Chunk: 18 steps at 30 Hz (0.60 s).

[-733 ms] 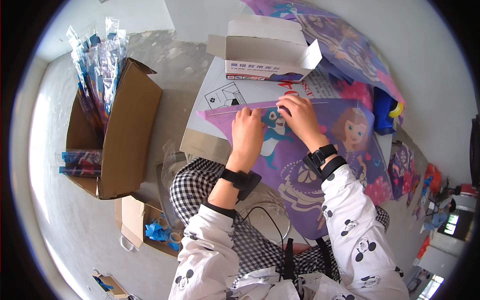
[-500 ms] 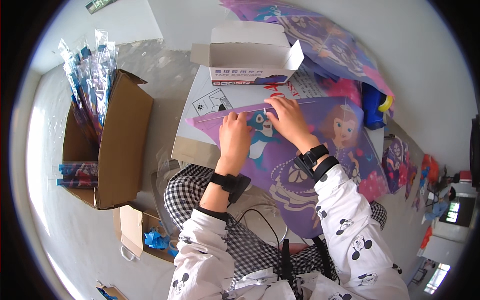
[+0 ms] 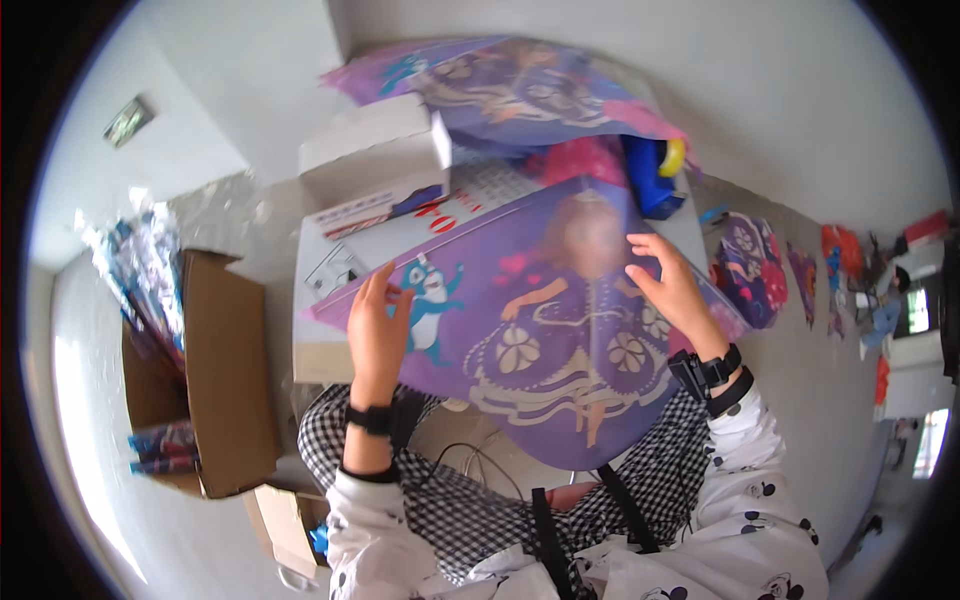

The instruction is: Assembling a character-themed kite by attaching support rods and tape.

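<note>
A purple triangular kite sheet [image 3: 548, 330], printed with a princess and a blue animal, lies across the white box top and droops over my lap. A thin straight line runs along its upper left edge. My left hand [image 3: 378, 325] is over the sheet's left part, beside the blue animal, fingers apart and holding nothing visible. Over the right part, next to the princess's blurred head, my right hand [image 3: 677, 292] is open with thumb and fingers spread. Whether either hand's fingertips touch the sheet I cannot tell.
An open white carton [image 3: 375, 165] stands at the back left. Behind is another printed sheet [image 3: 520, 90], beside a blue tape dispenser [image 3: 652, 180] with a yellow core. At left, a brown cardboard box [image 3: 228, 375] holds plastic-wrapped bundles [image 3: 150, 275]. More printed sheets [image 3: 748, 270] hang at right.
My hands have come off the sheet's upper edge and moved apart, the right one rightward. The sheet has turned and shows more of the princess. The whole view has shifted.
</note>
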Motion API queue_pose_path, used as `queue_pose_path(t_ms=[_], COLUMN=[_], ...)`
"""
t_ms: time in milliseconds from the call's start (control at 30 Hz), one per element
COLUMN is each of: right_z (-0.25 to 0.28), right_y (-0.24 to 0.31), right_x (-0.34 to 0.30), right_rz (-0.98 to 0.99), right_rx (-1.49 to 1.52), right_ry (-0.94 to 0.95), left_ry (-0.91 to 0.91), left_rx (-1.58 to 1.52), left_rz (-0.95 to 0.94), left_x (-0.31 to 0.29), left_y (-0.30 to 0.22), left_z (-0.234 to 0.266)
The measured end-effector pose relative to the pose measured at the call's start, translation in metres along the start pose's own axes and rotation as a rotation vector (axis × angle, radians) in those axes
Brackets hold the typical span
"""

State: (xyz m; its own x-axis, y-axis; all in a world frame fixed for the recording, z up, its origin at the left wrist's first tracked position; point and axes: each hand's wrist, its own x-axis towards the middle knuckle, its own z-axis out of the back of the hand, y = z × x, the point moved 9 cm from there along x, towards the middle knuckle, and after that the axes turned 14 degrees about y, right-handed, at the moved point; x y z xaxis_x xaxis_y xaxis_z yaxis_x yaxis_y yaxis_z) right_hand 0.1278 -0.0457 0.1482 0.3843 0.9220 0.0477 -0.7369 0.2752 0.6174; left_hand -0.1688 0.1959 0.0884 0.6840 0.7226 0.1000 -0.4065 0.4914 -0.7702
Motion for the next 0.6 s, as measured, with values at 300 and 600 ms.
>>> queue_pose_path(t_ms=[300,600], right_z=[0.106,0.074], right_y=[-0.218,-0.219], right_x=[0.030,0.066], right_rz=[-0.183,-0.428], right_rx=[0.178,0.840], right_ry=[-0.471,-0.299], left_ry=[0.532,0.899], left_rx=[-0.266,-0.876], left_rz=[-0.247,0.163], left_x=[0.016,0.101], left_y=[-0.213,-0.222], left_z=[-0.122,-0.332])
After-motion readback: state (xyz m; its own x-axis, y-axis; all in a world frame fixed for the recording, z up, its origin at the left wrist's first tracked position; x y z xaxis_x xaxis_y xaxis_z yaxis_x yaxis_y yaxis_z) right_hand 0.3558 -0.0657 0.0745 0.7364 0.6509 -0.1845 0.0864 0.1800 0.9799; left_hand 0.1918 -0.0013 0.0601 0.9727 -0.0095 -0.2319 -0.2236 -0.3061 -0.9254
